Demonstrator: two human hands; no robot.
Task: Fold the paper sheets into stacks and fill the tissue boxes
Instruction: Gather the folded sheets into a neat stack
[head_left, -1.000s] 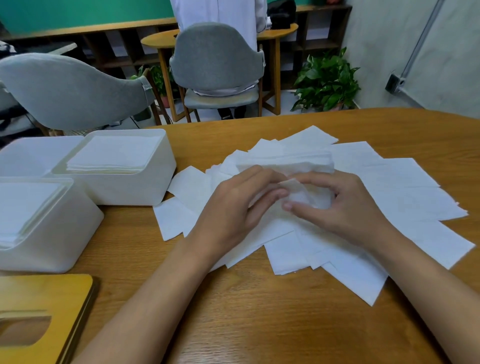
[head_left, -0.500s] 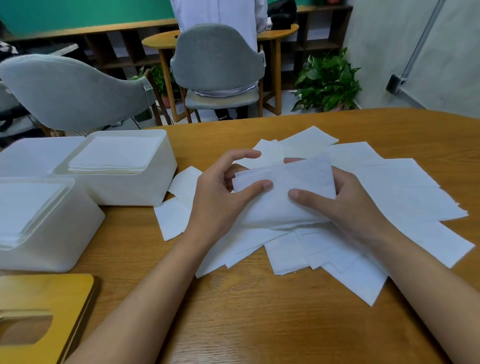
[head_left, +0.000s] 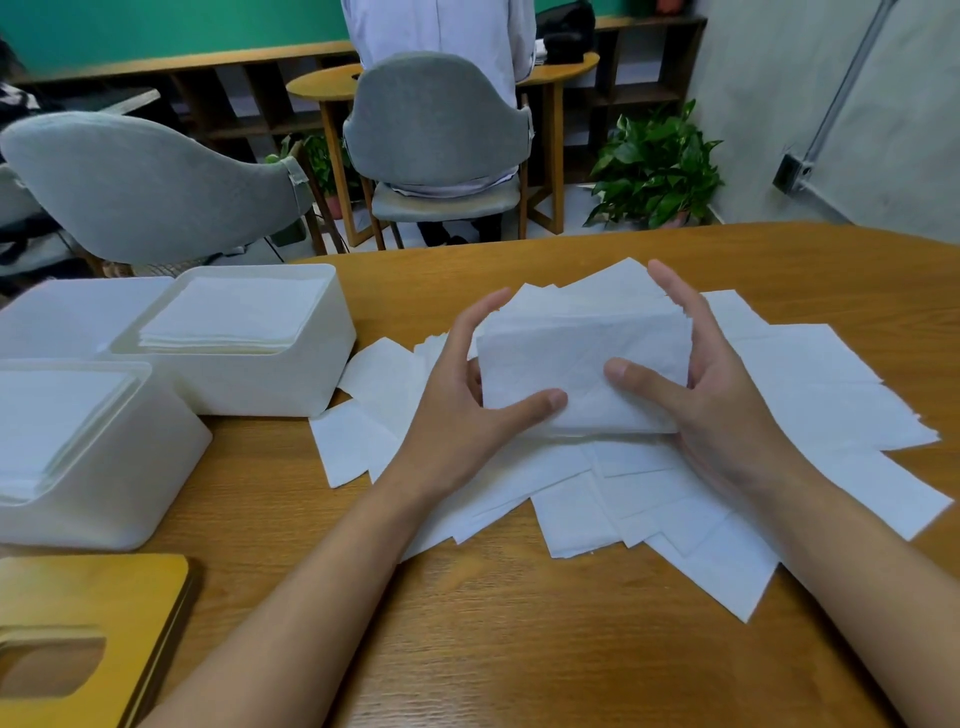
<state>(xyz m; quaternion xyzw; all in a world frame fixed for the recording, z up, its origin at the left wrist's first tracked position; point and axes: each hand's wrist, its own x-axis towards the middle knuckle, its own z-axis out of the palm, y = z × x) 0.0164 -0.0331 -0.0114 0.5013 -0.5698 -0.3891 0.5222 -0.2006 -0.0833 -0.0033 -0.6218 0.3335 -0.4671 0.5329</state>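
A stack of folded white paper sheets is lifted above the table between both hands. My left hand grips its left edge, thumb across the front. My right hand grips its right edge, thumb on the front, fingers behind. Several loose white sheets lie spread on the wooden table under and around the hands. Two white tissue boxes stand at the left: the farther box and the nearer box, each holding a flat pile of folded sheets.
A wooden box lid with an oval slot lies at the bottom left. A third white box stands behind the others. Grey chairs, a person seated at a small table and a potted plant are beyond the table's far edge.
The hands were pressing sheets together on the pile; they have gathered them into a thick stack and raised it off the table, tilted toward me.
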